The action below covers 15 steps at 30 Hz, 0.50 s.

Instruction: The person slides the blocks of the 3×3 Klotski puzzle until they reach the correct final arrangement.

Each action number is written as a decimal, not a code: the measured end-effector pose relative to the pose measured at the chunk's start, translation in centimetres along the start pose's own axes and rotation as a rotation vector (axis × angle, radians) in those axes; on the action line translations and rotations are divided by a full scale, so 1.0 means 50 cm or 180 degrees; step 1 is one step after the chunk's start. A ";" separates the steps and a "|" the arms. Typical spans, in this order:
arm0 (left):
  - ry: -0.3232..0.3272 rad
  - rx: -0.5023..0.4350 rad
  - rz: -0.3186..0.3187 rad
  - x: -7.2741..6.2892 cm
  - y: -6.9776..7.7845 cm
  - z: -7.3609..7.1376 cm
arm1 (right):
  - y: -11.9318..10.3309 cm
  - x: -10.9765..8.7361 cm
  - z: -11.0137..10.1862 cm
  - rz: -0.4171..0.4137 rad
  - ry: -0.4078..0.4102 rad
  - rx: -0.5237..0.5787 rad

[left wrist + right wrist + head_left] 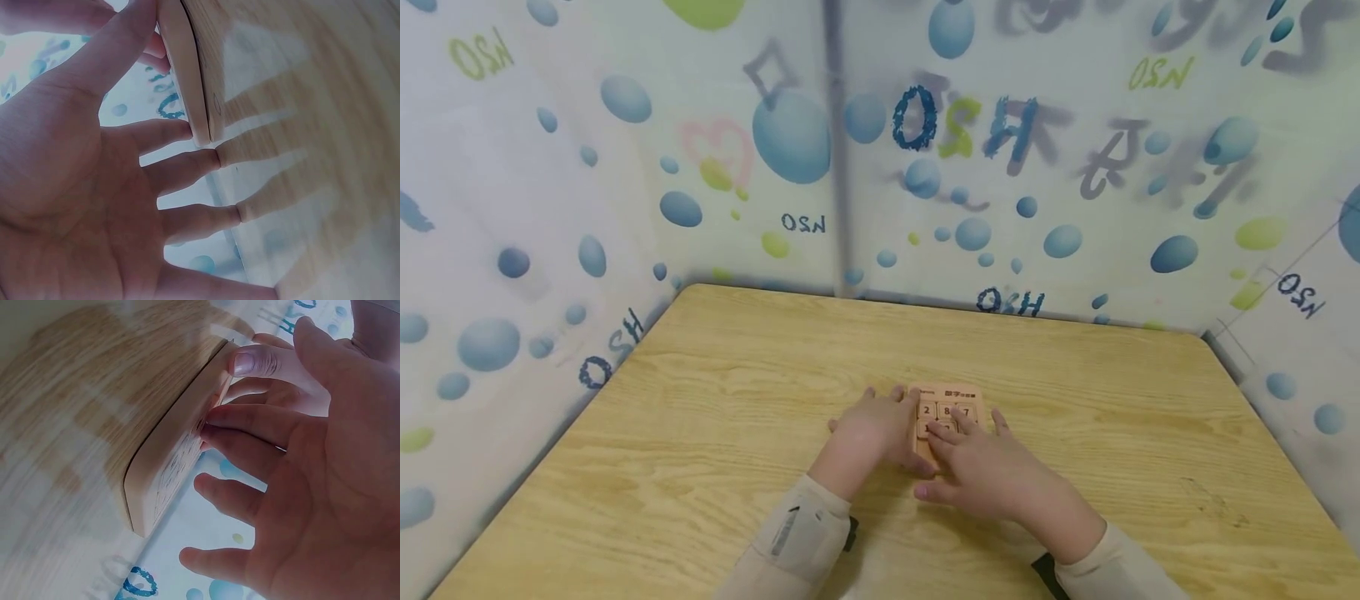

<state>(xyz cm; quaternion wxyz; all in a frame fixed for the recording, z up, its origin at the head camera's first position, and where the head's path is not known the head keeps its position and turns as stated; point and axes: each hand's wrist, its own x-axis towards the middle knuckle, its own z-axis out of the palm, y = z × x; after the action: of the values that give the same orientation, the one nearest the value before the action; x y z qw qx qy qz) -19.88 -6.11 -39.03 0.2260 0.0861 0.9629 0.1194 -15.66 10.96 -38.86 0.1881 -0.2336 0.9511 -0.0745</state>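
A wooden number sliding puzzle (934, 389) lies flat on the table, its numbered tiles partly covered by fingers. The top row reads 2, 8, 7. Along the puzzle's left side, my left hand (874, 427) steadies it, with the thumb on the near edge and the index fingertip by the far corner. In the left wrist view, the other left fingers (200, 222) are straight and spread, their tips on the table. My right hand (992, 471) reaches over from the right, and two of its fingertips (215, 415) touch the tiles. Its remaining fingers stick out straight, off the puzzle.
The light wooden table (760, 358) extends around the puzzle on all sides. Behind it and at both sides stand pale walls (880, 208) printed with blue and green drops and letters. Dark marks (1213, 500) show on the tabletop at the right.
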 end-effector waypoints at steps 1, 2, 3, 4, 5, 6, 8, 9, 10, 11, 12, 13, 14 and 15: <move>0.0003 -0.0001 -0.0001 0.000 -0.001 0.001 | -0.001 -0.001 0.000 0.0001 -0.0002 -0.0002; 0.0003 -0.0006 -0.0002 0.000 -0.001 0.001 | -0.001 -0.001 0.000 0.0006 -0.0002 -0.0001; 0.0002 -0.0013 -0.0004 0.000 -0.002 0.002 | -0.002 -0.002 -0.001 0.0005 -0.0002 -0.0007; 0.0006 -0.0015 -0.0004 0.000 -0.002 0.002 | -0.003 -0.003 -0.001 0.0008 -0.0008 -0.0013; 0.0009 -0.0013 -0.0002 0.000 -0.003 0.003 | -0.004 -0.005 -0.002 0.0010 -0.0019 -0.0014; 0.0014 -0.0021 -0.0003 0.001 -0.003 0.003 | -0.005 -0.007 -0.003 0.0010 -0.0029 -0.0015; 0.0032 -0.0019 0.0008 0.003 -0.004 0.004 | -0.007 -0.013 -0.005 -0.0002 -0.0057 -0.0012; 0.0044 -0.0010 0.0016 0.003 -0.004 0.004 | -0.008 -0.016 -0.005 -0.0012 -0.0078 -0.0011; 0.0056 -0.0002 0.0023 0.003 -0.004 0.005 | -0.008 -0.020 -0.006 -0.0018 -0.0096 0.0000; 0.0061 -0.0002 0.0025 0.004 -0.005 0.005 | -0.008 -0.024 -0.007 -0.0025 -0.0105 0.0006; 0.0066 -0.0004 0.0025 0.003 -0.005 0.005 | -0.008 -0.028 -0.007 -0.0028 -0.0105 -0.0001; 0.0070 0.0004 0.0029 0.003 -0.004 0.005 | -0.007 -0.032 -0.008 -0.0020 -0.0109 0.0001; 0.0074 0.0004 0.0026 0.002 -0.004 0.005 | -0.005 -0.036 -0.008 -0.0008 -0.0109 -0.0008; 0.0071 -0.0006 0.0022 0.002 -0.004 0.005 | -0.003 -0.039 -0.008 0.0016 -0.0104 -0.0005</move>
<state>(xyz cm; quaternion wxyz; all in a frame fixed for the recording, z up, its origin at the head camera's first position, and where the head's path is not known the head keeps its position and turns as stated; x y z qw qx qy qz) -19.88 -6.22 -39.34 0.2150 0.0879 0.9650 0.1220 -14.14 11.80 -37.83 0.2036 -0.2325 0.9485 -0.0695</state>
